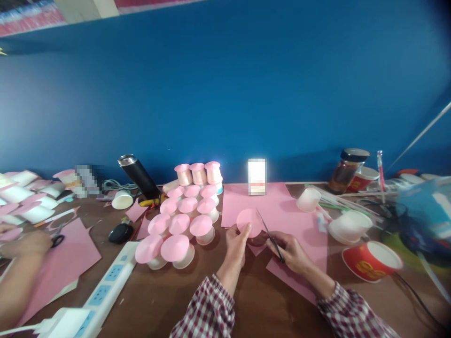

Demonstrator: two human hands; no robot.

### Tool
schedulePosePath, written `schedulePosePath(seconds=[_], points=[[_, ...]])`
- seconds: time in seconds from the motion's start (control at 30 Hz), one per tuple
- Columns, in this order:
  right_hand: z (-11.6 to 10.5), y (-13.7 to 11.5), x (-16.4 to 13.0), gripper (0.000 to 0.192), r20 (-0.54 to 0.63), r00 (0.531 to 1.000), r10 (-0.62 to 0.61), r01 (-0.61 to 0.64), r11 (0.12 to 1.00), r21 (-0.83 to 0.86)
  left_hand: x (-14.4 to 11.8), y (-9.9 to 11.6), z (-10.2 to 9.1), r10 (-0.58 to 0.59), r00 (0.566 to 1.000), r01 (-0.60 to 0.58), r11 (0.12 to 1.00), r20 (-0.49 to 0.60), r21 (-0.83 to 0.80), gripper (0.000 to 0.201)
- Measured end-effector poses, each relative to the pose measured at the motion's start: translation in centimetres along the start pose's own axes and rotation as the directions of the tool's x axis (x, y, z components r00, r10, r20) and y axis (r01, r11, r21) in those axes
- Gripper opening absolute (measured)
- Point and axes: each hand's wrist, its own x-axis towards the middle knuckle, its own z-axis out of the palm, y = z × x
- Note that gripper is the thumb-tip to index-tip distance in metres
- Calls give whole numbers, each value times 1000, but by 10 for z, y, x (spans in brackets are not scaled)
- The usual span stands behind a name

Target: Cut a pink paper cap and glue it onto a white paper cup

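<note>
Between the thumb and fingers of my left hand [237,244] is a pink paper circle [249,219], held up above the table. My right hand [291,251] grips a pair of dark-handled scissors [269,232], blades pointing up and away, close to the circle's right edge. From this view I cannot tell whether the blades touch the paper. Under and beyond both hands lie large pink paper sheets [296,206]. A small pink scrap [257,249] lies below the circle. Left of my hands stand several white paper cups [183,258] topped with pink paper discs [175,247].
A white power strip [105,281] runs along the left, near a co-worker's arm [21,267], scissors and pink sheets. A black flask [139,176] leans at the back. On the right are a red paper bowl [369,260], white cups [350,225] and a dark jar [347,171].
</note>
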Motion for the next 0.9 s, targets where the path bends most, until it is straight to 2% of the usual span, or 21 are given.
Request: schedulePosePath(seconds=[0.5,0.9], points=[[-1,6,0,36,-37,999,-5,0,993,-116,0,3,1,-15,1000,15,1000,-21,5,32],[-2,6,0,37,-37,999,-7,3,993,-120,1,2,0,-10,1000,10,1000,-22,16,32]])
